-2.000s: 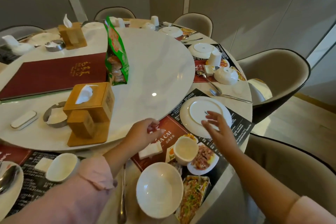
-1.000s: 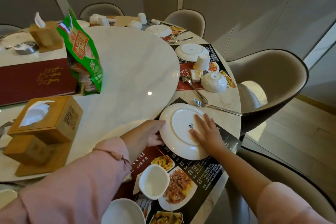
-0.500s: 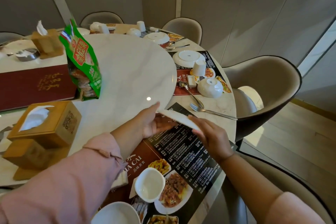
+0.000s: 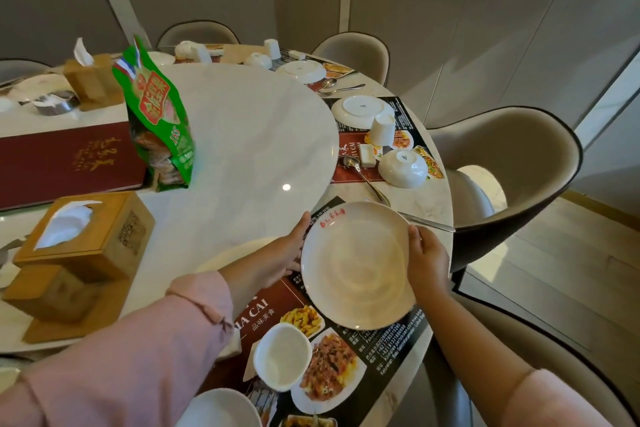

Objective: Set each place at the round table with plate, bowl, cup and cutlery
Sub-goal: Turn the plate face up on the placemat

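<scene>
A white plate (image 4: 356,265) with red characters on its rim faces up, held just above the printed placemat (image 4: 388,350). My left hand (image 4: 289,253) grips its left edge and my right hand (image 4: 424,258) grips its right edge. A white cup (image 4: 282,355) stands upright on the placemat below the plate. The rim of a white bowl (image 4: 221,407) shows at the bottom edge. A fork (image 4: 427,220) and a spoon (image 4: 363,177) lie just beyond the plate.
The place beyond has an upside-down plate (image 4: 362,111), cup (image 4: 381,128) and bowl (image 4: 403,168). The marble turntable (image 4: 249,135) carries a green snack bag (image 4: 157,114), a red menu (image 4: 65,159) and wooden tissue boxes (image 4: 86,239). Padded chairs (image 4: 512,170) ring the table.
Both hands lifted the upside-down plate off the placemat and flipped it. It now faces up, its red lettering showing. The view shifted slightly right.
</scene>
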`<state>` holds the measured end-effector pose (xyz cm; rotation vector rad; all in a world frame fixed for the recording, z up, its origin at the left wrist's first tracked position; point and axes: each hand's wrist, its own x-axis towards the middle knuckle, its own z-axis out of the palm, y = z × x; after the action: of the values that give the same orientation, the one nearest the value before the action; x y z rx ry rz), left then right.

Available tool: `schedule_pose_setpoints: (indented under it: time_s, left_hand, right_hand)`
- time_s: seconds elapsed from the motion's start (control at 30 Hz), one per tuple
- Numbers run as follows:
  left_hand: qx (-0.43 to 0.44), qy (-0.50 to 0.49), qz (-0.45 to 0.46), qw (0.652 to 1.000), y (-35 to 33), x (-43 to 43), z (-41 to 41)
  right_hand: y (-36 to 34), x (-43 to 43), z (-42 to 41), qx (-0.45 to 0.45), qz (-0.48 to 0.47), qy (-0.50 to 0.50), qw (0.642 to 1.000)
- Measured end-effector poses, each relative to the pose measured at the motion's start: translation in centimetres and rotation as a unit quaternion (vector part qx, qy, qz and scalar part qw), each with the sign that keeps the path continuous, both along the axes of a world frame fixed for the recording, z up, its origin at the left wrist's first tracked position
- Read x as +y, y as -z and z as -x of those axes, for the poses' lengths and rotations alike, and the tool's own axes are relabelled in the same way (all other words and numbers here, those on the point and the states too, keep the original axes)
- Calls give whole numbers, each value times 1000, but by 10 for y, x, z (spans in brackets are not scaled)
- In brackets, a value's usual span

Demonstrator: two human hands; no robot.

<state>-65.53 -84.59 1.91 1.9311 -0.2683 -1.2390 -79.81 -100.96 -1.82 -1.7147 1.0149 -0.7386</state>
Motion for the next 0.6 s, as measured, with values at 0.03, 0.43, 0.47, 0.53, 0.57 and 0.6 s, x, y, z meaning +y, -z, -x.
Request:
schedule_pose_setpoints:
  time_s: [0.03, 0.43, 0.47, 0.53, 0.57, 0.6]
  left_hand:
    - [-8, 8, -7, 1000, 1, 1, 1]
    - [-51, 32, -74, 995, 16, 8, -1]
    - [-47, 31, -70, 996, 15, 9, -1]
    - [-52, 21, -72, 996, 13, 13, 0]
    - [-60, 15, -73, 995, 13, 14, 0]
    - [-72, 9, -72, 995, 11, 17, 0]
  right_hand:
    - [6, -1, 1, 9, -14, 10, 1000]
    - [32, 5, 3, 99, -16, -37, 994]
    - [34, 5, 3, 108, -13, -40, 993]
    - [36, 4, 2, 130, 8, -44, 990]
    - [33, 4, 2, 137, 30, -43, 989]
    - [30, 6, 2, 141, 54, -43, 988]
